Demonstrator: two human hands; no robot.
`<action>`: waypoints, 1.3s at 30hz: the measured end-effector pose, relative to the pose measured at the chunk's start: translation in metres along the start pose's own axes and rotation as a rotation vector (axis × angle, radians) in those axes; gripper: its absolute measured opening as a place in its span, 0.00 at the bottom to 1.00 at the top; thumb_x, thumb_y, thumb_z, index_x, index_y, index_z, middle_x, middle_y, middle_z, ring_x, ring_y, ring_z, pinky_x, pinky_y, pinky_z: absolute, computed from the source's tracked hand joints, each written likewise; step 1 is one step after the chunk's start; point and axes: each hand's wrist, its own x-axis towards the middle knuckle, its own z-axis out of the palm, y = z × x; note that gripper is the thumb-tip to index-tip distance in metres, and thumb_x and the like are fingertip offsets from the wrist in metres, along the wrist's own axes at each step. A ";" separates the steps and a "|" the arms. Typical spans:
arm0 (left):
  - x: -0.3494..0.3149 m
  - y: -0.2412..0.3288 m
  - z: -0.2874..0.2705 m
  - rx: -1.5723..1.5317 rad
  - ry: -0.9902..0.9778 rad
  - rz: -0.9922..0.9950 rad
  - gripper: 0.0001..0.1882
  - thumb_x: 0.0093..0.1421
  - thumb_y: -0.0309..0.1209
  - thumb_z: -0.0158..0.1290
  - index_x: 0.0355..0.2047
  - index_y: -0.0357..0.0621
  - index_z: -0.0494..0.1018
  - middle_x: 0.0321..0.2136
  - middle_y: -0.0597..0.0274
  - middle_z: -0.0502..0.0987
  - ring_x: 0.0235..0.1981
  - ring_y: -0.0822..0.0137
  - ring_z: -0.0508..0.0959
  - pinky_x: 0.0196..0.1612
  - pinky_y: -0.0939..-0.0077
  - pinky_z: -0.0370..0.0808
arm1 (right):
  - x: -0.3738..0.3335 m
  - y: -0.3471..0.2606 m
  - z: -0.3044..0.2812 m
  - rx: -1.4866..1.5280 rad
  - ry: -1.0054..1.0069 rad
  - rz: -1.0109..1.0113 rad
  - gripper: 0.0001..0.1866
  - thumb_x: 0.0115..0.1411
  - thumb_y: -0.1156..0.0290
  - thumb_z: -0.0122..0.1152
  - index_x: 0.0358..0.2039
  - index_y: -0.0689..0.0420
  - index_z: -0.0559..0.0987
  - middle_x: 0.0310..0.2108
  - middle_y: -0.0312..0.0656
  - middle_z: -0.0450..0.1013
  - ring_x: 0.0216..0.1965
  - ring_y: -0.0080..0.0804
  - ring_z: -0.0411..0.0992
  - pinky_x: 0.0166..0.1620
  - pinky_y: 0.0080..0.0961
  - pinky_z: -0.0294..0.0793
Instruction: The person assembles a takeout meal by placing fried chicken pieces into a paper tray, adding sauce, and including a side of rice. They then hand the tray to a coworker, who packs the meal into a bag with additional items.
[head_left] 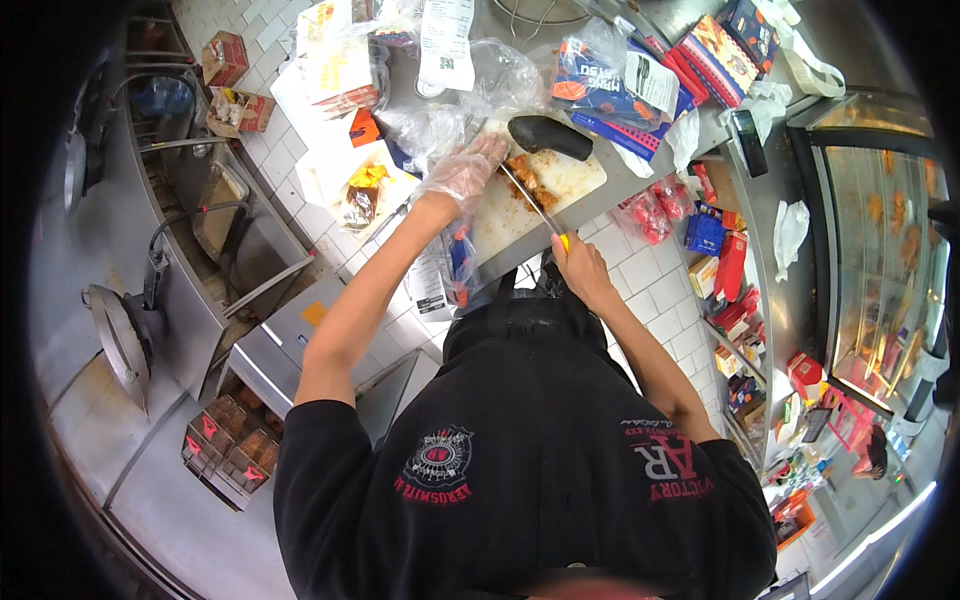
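Observation:
A white cutting board (575, 178) lies on the steel counter ahead of me. Orange-brown pieces of fried food (528, 182) sit on it. My left hand (465, 172), in a clear plastic glove, rests on those pieces. My right hand (580, 265) grips the yellow handle of a knife (533, 205), whose thin blade reaches up into the food. A dark, long, rounded object (549, 136) lies across the board's far edge.
Clear plastic bags (470, 95), paper boxes and colourful packets crowd the counter behind the board. A fryer station (215, 215) with baskets stands at the left. A glass display case (880, 250) holding fried food is at the right, with shelves of red packets beside it.

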 end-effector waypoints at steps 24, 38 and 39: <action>-0.004 0.006 0.018 -0.205 0.125 -0.063 0.38 0.63 0.24 0.41 0.75 0.42 0.50 0.76 0.47 0.50 0.76 0.54 0.53 0.76 0.62 0.53 | 0.012 0.013 -0.065 -0.060 -0.088 -0.096 0.38 0.72 0.39 0.42 0.44 0.68 0.80 0.43 0.70 0.77 0.49 0.72 0.75 0.53 0.60 0.73; -0.003 0.034 0.020 0.016 0.122 -0.204 0.36 0.66 0.30 0.38 0.75 0.42 0.48 0.75 0.49 0.51 0.76 0.56 0.54 0.74 0.53 0.58 | 0.027 0.039 -0.047 -0.074 -0.059 -0.169 0.35 0.73 0.43 0.43 0.36 0.68 0.80 0.34 0.70 0.77 0.41 0.72 0.76 0.46 0.60 0.74; -0.002 0.032 0.022 0.034 0.127 -0.201 0.37 0.66 0.30 0.39 0.75 0.42 0.48 0.75 0.49 0.52 0.76 0.57 0.54 0.73 0.53 0.59 | 0.029 0.041 -0.042 -0.072 -0.057 -0.148 0.35 0.73 0.43 0.44 0.36 0.68 0.80 0.35 0.69 0.78 0.42 0.72 0.76 0.47 0.60 0.74</action>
